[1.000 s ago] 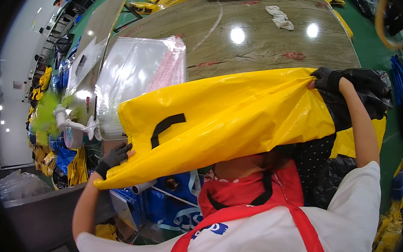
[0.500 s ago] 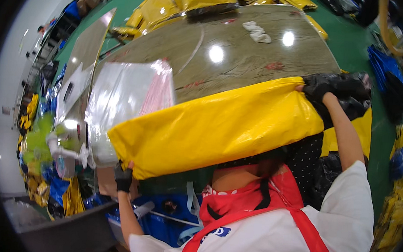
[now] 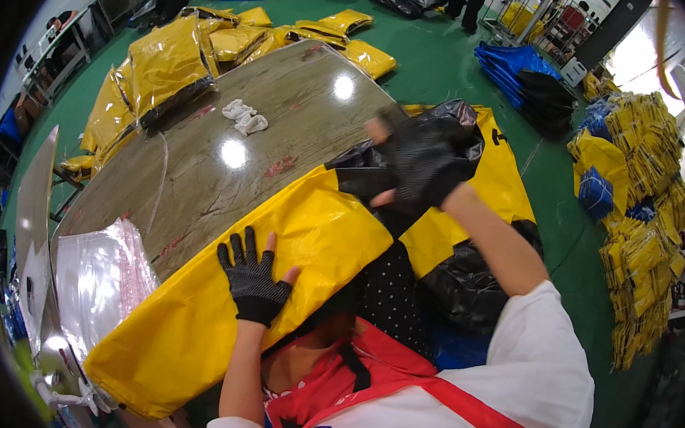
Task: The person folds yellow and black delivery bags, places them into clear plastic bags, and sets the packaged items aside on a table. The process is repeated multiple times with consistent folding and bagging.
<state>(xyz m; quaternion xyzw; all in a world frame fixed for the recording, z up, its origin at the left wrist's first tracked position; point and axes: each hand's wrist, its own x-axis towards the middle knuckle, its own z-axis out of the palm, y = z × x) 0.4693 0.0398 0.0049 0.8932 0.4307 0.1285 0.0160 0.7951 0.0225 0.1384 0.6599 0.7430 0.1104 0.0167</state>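
Mid-frame, the yellow bag [image 3: 190, 315] lies flat under the left hand [image 3: 255, 283], grip spread; its black end [image 3: 356, 169], near the right hand [image 3: 429, 158], grip too blurred to tell, looks not yet flat.

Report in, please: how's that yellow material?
Left hand: spread on yellow material. Right hand: blurred, at its black section, grip unclear. Material: covering part of the table. White cloth: farther up, apart from both hands.

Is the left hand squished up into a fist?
No, the left hand lies on the yellow material with its fingers spread apart.
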